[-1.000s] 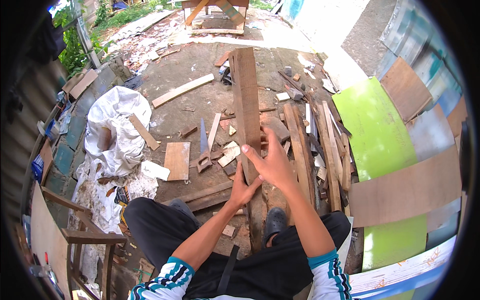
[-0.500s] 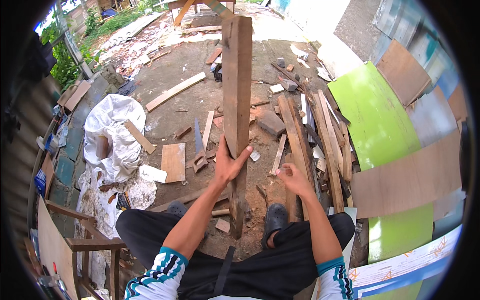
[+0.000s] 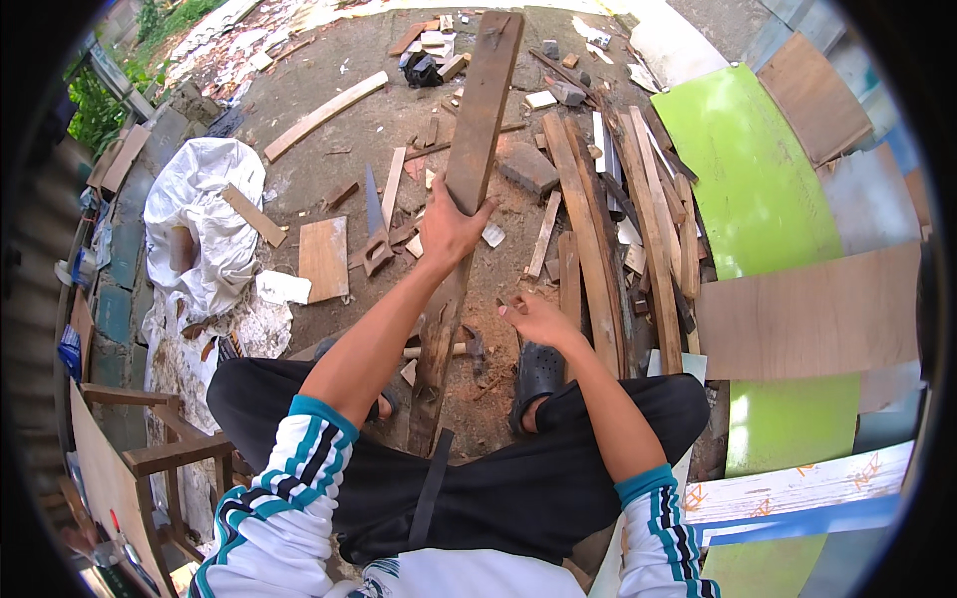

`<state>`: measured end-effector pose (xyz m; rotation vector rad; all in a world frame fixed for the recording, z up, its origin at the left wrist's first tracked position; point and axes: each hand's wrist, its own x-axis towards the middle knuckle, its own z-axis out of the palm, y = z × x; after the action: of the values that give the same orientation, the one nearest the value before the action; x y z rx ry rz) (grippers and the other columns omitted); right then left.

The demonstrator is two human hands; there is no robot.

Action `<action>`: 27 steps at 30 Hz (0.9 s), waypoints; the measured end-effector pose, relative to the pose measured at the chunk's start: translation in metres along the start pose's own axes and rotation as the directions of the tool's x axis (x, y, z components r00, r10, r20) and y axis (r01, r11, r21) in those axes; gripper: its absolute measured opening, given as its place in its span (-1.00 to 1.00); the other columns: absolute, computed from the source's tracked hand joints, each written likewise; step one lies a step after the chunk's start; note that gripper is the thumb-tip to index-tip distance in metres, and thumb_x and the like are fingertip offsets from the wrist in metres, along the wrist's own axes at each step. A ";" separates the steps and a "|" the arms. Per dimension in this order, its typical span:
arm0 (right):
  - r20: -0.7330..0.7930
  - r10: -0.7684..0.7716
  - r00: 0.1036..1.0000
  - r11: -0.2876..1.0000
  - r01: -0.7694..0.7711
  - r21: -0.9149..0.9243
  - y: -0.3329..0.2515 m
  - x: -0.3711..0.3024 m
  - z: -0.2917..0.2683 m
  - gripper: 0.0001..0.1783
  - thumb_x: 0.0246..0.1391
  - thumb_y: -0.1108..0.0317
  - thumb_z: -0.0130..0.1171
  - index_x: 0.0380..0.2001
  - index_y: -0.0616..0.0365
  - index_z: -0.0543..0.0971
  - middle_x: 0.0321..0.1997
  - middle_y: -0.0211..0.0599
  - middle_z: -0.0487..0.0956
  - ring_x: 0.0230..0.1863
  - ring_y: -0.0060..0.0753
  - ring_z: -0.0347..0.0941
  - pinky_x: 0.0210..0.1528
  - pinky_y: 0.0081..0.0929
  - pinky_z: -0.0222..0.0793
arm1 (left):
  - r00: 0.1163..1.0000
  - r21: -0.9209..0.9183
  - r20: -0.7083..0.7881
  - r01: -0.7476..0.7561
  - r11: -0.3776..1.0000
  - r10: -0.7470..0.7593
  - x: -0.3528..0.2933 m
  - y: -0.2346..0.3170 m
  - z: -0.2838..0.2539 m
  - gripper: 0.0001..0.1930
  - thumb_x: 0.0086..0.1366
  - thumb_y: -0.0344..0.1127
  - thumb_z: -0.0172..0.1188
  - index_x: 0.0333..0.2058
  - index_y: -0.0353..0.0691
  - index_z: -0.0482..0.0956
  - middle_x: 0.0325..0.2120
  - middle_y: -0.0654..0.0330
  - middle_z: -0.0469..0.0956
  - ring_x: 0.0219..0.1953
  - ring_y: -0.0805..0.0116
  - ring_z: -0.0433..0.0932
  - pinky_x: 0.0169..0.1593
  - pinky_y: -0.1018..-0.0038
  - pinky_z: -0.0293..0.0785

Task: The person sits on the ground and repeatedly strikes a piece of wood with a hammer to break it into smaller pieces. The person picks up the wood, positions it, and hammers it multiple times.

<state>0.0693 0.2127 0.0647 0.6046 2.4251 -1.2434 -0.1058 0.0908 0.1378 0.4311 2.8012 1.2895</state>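
My left hand [image 3: 454,224] is wrapped round a long brown wooden plank [image 3: 483,120], gripping it about halfway. The plank slants, with its far end raised up and to the right and its lower end between my feet. My right hand [image 3: 538,321] hovers to the right of the plank, apart from it, above my right shoe. Its thumb and fingers are pinched together; a small dark thing may be at the fingertips, too small to name. A hammer [image 3: 476,349] lies on the ground between my feet, its handle partly behind the plank.
Left of the plank lie a handsaw [image 3: 377,254], a square board [image 3: 324,261] and a white sack [image 3: 204,214]. Long timbers [image 3: 588,239] are piled at right beside green panels [image 3: 748,179]. A grey block [image 3: 527,167] sits beyond my hands. A wooden frame [image 3: 179,453] stands at near left.
The plank has tipped from nearly upright to a slant, its top leaning right and its lower end shifting left. My right hand has moved left and closer to me. The view has tilted downward.
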 end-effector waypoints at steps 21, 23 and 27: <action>0.431 0.745 0.509 0.182 -0.777 0.603 0.085 0.128 0.283 -0.42 0.21 -0.16 0.14 0.02 0.11 0.50 -0.15 -0.09 0.60 -0.20 -0.11 0.55 -0.23 -0.14 0.60 | 0.839 0.149 -0.216 0.534 0.832 -0.500 0.048 -0.253 -0.064 -0.03 0.08 0.20 0.31 0.16 -0.49 0.09 -0.10 -0.40 0.51 0.00 -0.30 0.53 0.09 0.08 0.42; 0.433 0.762 0.482 0.129 -0.767 0.629 0.079 0.143 0.301 -0.44 0.20 -0.15 0.16 -0.03 0.13 0.50 -0.18 -0.10 0.60 -0.26 -0.11 0.56 -0.25 -0.10 0.60 | 0.806 0.153 -0.274 0.575 0.803 -0.525 0.042 -0.271 -0.083 -0.01 0.07 0.23 0.31 0.15 -0.52 0.11 -0.08 -0.41 0.50 0.01 -0.29 0.52 0.11 0.11 0.41; 0.390 0.779 0.491 0.032 -0.653 0.757 0.116 0.168 0.313 -0.47 0.24 -0.14 0.10 -0.07 0.14 0.49 -0.21 -0.09 0.58 -0.34 -0.14 0.56 -0.27 -0.10 0.62 | 0.795 0.153 -0.274 0.592 0.791 -0.542 0.051 -0.261 -0.073 -0.02 0.06 0.23 0.29 0.15 -0.53 0.14 -0.06 -0.40 0.50 0.01 -0.25 0.53 0.12 0.12 0.41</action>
<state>0.0217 0.0511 -0.2692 1.9541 0.8587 -1.7645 -0.2268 -0.1117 -0.0057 -0.5697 2.8989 0.9145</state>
